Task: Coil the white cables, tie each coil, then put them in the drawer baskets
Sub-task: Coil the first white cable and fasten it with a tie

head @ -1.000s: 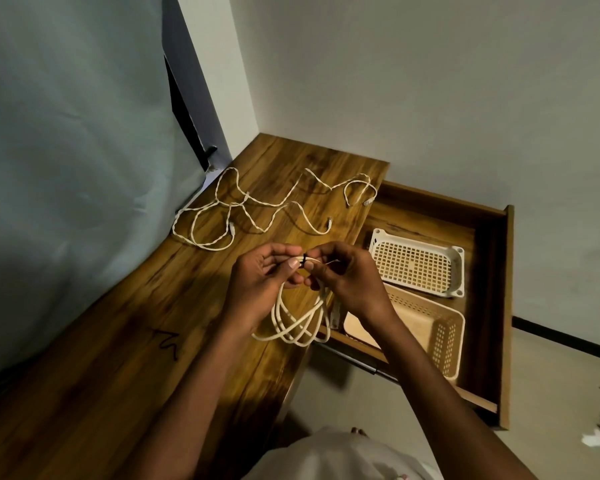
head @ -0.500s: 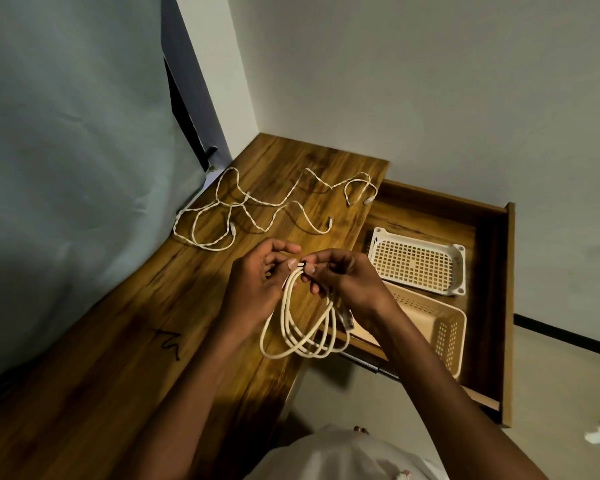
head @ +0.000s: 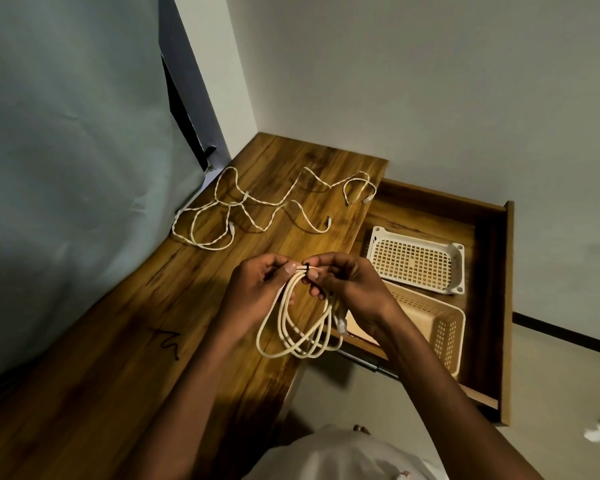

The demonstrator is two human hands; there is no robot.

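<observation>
A coiled white cable hangs in loops from both my hands above the desk's front edge. My left hand pinches the top of the coil from the left. My right hand pinches the same spot from the right, where a small dark tie wraps the strands. More loose white cables lie tangled on the wooden desk farther back. Two cream plastic baskets sit in the open drawer: a shallow one at the back and a deeper one in front.
A blue-grey sheet hangs along the desk's left side. White walls meet in the corner behind the desk. A black scribble marks the desktop. The drawer sticks out to the right over a pale floor.
The coil's loops have swung lower and spread wider under my hands. Both hands keep pinching the top of the coil at the tie.
</observation>
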